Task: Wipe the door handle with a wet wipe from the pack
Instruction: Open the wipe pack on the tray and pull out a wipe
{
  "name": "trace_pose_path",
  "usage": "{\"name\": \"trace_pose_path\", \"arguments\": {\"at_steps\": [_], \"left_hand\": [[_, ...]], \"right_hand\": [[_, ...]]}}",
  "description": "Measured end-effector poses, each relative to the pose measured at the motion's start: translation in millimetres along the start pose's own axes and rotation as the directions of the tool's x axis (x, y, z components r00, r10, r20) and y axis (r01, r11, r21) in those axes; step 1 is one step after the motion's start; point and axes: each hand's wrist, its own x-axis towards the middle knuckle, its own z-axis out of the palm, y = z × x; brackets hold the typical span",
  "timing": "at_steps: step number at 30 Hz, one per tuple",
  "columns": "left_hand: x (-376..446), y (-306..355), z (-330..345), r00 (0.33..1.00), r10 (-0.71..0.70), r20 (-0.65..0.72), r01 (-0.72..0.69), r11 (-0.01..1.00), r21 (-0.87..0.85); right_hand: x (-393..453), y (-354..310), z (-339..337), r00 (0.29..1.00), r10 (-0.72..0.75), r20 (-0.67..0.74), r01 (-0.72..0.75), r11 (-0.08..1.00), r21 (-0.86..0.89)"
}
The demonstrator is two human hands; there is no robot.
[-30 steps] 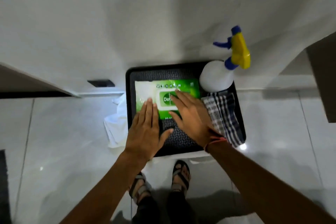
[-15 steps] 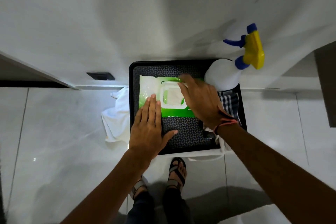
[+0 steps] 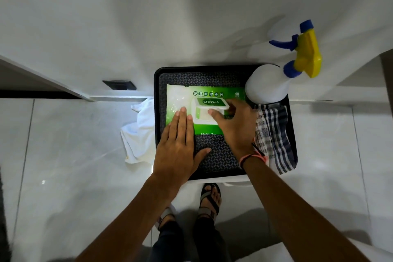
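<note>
A green and white wet wipe pack (image 3: 180, 97) lies flat in a black tray (image 3: 157, 117) on the floor. Its white flip lid (image 3: 210, 102), with a green label, stands half raised over the white opening. My left hand (image 3: 178, 147) lies flat with its fingertips pressing the pack's left part. My right hand (image 3: 236, 127) is at the lid, thumb at the opening and fingers behind the lid's right edge. No door handle is in view.
A white spray bottle (image 3: 265, 85) with a yellow and blue trigger stands in the tray's far right corner. A checked cloth (image 3: 274, 138) hangs over the right rim. A white cloth (image 3: 138, 134) lies left of the tray. My sandalled feet (image 3: 209, 195) are just below it.
The lid was shut a second ago and now stands half raised. My right hand moved from the lid's top to its right edge. My left hand stayed pressed on the pack.
</note>
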Motion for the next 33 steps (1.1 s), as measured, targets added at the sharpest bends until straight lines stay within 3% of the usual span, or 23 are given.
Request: {"name": "trace_pose_path", "arguments": {"at_steps": [4,8,12,14,19,22,24,25,27,28,29,33], "left_hand": [[1,0,-1,1.000,-0.012,0.010,0.012,1.000,-0.005],[4,2,-5,1.000,-0.016,0.012,0.016,1.000,0.004],[11,6,-13,1.000,-0.022,0.010,0.022,1.000,0.005],[14,7,-17,1.000,-0.029,-0.005,0.029,1.000,0.007],[15,7,-22,0.999,-0.039,-0.016,0.039,0.999,-0.018],[6,8,-28,0.993,-0.083,-0.086,0.062,0.971,-0.231],[0,10,-31,0.977,-0.183,-0.111,0.091,0.825,-0.557],[-6,12,-37,0.966,-0.247,-0.082,0.109,0.671,-0.733],[-25,18,-61,0.948,-0.298,0.114,0.185,0.223,-0.957],[-39,22,-79,0.939,-0.275,0.207,0.227,0.043,-0.973],[-54,26,-94,0.936,-0.251,0.248,0.244,-0.047,-0.969],[-122,21,-177,0.946,-0.262,0.190,0.153,-0.155,-0.976]], "right_hand": [[-5,-5,6,0.997,-0.014,-0.082,0.003,0.991,-0.136],[-15,-5,11,0.985,0.052,-0.165,-0.071,0.991,-0.115],[-23,-6,20,0.982,-0.082,-0.170,0.050,0.981,-0.186],[-22,-6,25,0.984,-0.079,-0.158,0.044,0.976,-0.214],[-21,-7,30,0.994,0.022,-0.106,-0.034,0.993,-0.113],[-28,-4,15,0.992,0.123,-0.002,-0.123,0.990,0.065],[-36,1,2,0.963,0.255,0.092,-0.269,0.936,0.225],[-44,1,-8,0.929,0.327,0.172,-0.367,0.868,0.335],[-67,-8,-39,0.847,0.382,0.370,-0.528,0.683,0.505],[-79,-19,-56,0.818,0.364,0.446,-0.569,0.626,0.533],[-90,-30,-72,0.804,0.332,0.492,-0.583,0.600,0.548],[-124,-101,-137,0.837,0.193,0.512,-0.522,0.560,0.643]]}}
